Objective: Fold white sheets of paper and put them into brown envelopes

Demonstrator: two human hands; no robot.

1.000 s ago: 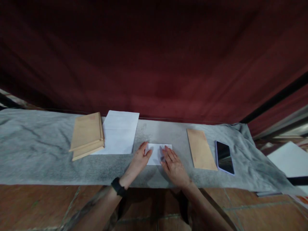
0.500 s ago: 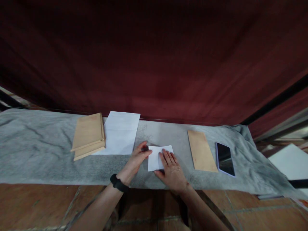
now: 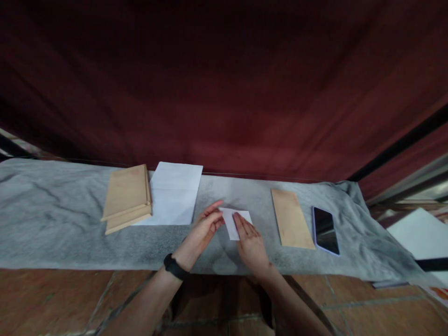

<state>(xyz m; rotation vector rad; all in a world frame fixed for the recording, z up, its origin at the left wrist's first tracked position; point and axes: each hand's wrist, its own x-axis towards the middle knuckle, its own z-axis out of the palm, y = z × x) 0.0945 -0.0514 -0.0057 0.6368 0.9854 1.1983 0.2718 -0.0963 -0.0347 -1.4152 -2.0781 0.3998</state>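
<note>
**Both hands at a small white paper**

Nearest, at six o'clock, brown floor tiles (image 3: 52, 298) show below the edge of a grey cloth (image 3: 77, 247). A black wristband (image 3: 175, 267) circles the left wrist. Taking the small white paper (image 3: 230, 225) as the dial's centre, the left hand (image 3: 203, 228) comes in from eight o'clock, fingers partly curled at the paper's left edge; whether they pinch it, I cannot tell. From five o'clock the right hand (image 3: 250, 240) lies palm down, unclenched, its fingers spread across the paper's right part.

Around three o'clock, apart from the hands, rests a brown envelope (image 3: 293, 219), with a dark-screened phone (image 3: 325, 230) just beyond it. At ten o'clock lies a larger white sheet (image 3: 177, 196), its left side overlapped by stacked brown envelopes (image 3: 126, 191). Farthest, at twelve, hangs dark red fabric (image 3: 224, 102).
</note>
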